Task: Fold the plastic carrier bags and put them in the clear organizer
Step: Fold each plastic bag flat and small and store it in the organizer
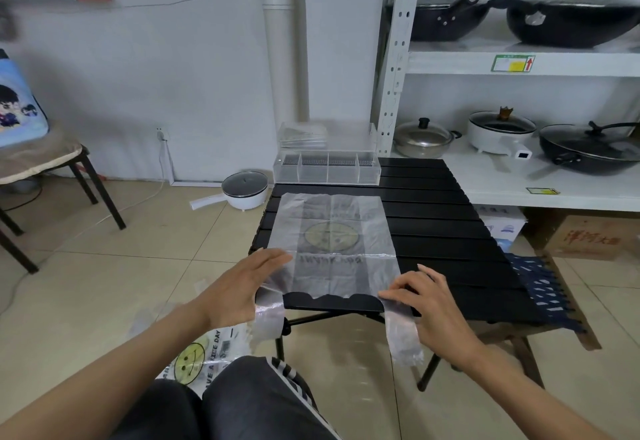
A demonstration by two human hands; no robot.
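Spare bags (204, 356) on floor left of table (450, 231), slip risk. Left hand (239, 287) flat on bag (332, 242), fingers straight, together. Bag spread on table's near-left part, handles overhang near edge: may slide off. Right hand (429, 304) fingers pinch right handle. Organizer (327, 171) at table's far edge.

print on the carrier bag (332, 242) blurred, unreadable; spare bags (201, 360) partly hidden behind the knee; organizer (327, 171) contents indistinct.
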